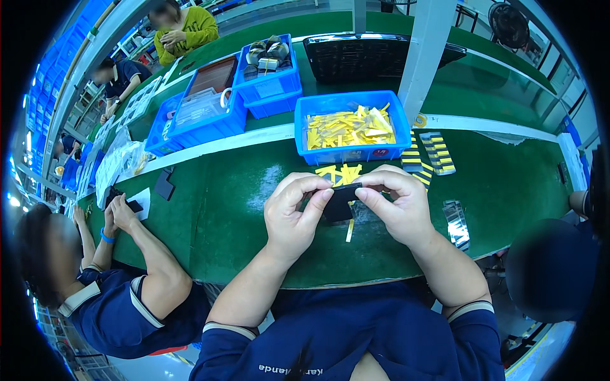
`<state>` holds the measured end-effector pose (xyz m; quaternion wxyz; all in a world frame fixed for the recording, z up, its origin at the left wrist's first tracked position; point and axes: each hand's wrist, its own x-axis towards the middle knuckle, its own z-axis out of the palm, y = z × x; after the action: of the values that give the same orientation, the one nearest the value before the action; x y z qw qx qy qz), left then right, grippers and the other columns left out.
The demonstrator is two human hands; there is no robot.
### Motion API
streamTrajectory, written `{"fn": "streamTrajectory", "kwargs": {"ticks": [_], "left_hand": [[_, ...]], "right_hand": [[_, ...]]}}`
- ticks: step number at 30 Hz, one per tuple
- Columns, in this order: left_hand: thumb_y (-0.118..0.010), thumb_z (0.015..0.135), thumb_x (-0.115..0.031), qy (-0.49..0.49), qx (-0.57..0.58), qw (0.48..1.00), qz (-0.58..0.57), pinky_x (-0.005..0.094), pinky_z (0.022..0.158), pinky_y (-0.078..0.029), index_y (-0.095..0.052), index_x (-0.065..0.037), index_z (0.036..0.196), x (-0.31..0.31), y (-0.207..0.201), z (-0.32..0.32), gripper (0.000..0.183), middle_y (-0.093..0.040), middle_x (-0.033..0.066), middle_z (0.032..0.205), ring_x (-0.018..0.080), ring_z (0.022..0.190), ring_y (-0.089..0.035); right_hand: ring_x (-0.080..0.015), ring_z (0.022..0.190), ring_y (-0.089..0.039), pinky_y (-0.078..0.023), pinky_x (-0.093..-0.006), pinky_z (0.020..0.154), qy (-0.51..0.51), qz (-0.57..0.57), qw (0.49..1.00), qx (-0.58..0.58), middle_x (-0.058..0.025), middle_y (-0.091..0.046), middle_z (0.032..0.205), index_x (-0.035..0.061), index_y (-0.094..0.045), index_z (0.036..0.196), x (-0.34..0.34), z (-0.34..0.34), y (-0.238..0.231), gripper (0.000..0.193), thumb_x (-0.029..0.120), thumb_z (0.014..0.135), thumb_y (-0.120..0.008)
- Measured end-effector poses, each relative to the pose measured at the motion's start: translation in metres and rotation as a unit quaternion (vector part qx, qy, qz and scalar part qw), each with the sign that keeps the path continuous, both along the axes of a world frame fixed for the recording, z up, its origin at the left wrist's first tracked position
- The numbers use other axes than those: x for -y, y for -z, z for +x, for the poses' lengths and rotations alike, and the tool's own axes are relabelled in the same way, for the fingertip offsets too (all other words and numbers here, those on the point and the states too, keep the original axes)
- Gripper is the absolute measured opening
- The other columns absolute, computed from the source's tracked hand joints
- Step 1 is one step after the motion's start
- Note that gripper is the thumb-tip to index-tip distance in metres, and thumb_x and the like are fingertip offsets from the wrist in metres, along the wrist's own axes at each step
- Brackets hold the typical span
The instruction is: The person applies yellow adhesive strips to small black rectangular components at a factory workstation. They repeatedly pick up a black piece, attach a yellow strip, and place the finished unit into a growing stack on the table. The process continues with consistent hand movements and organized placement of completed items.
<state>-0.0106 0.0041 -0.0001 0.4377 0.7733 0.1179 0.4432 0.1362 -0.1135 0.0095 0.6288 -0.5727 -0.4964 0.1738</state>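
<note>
Between my hands is a flat black L-shaped piece [338,207], raised a little over the green table. My left hand [293,213] pinches its upper left edge between thumb and fingers. The upper right corner is gripped the same way by my right hand [395,202]. A narrow pale yellow strip [350,230] shows just below the black piece; whether it is attached cannot be made out. Just beyond my fingertips lies a small heap of yellow strips [343,173]. Behind that stands a blue bin [352,154] filled with yellow and clear strips [349,129].
Right of the bin lie yellow-and-black striped sheets [437,152]; a shiny clear strip sheet [456,224] lies nearer. Blue crates [210,124] stand back left. A white post [427,57] rises behind the bin. At left, a co-worker's hands [121,213] hold a dark piece near another black piece [164,185].
</note>
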Motion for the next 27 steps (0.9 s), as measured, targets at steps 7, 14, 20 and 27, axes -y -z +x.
{"fn": "streamTrajectory", "kwargs": {"ticks": [7,14,20,27], "left_hand": [[-0.071,0.076,-0.001,-0.04,0.013,0.997,0.065,0.0295,0.066,-0.051,-0.065,-0.002,0.089,0.004,-0.003,0.004,0.014,-0.065,0.0105,0.083,0.0216,0.075,-0.063],[-0.072,0.074,0.0,-0.049,0.019,0.991,0.121,0.0313,0.067,-0.051,-0.065,-0.003,0.09,0.008,-0.003,0.007,0.017,-0.065,0.0105,0.084,0.024,0.077,-0.064],[-0.074,0.073,-0.002,-0.05,-0.003,0.987,0.15,0.0304,0.067,-0.051,-0.065,-0.003,0.091,0.012,-0.001,0.007,0.02,-0.064,0.011,0.085,0.0237,0.078,-0.063],[-0.076,0.072,-0.006,-0.026,-0.023,0.997,0.066,0.0288,0.063,-0.052,-0.066,-0.004,0.088,0.017,-0.006,0.008,0.019,-0.065,0.0117,0.082,0.0231,0.071,-0.065]], "right_hand": [[-0.0119,0.079,-0.059,-0.047,-0.0238,0.071,-0.04,-0.021,0.996,-0.079,-0.0068,-0.062,0.088,-0.002,-0.068,0.094,0.002,0.002,0.0,0.014,0.001,0.081,-0.066],[-0.0085,0.079,-0.058,-0.047,-0.0215,0.069,-0.05,0.007,0.98,-0.193,-0.005,-0.061,0.09,-0.0017,-0.068,0.094,0.0,-0.004,0.002,0.012,0.002,0.083,-0.066],[-0.0087,0.08,-0.058,-0.046,-0.0211,0.07,-0.038,0.013,0.977,-0.209,-0.0051,-0.061,0.09,-0.0017,-0.067,0.093,0.001,-0.007,0.002,0.01,0.0,0.084,-0.064],[-0.0135,0.076,-0.059,-0.046,-0.0248,0.068,-0.002,0.03,0.996,-0.082,-0.0078,-0.063,0.084,-0.0006,-0.068,0.09,0.0,-0.01,0.005,0.011,0.001,0.079,-0.065]]}}
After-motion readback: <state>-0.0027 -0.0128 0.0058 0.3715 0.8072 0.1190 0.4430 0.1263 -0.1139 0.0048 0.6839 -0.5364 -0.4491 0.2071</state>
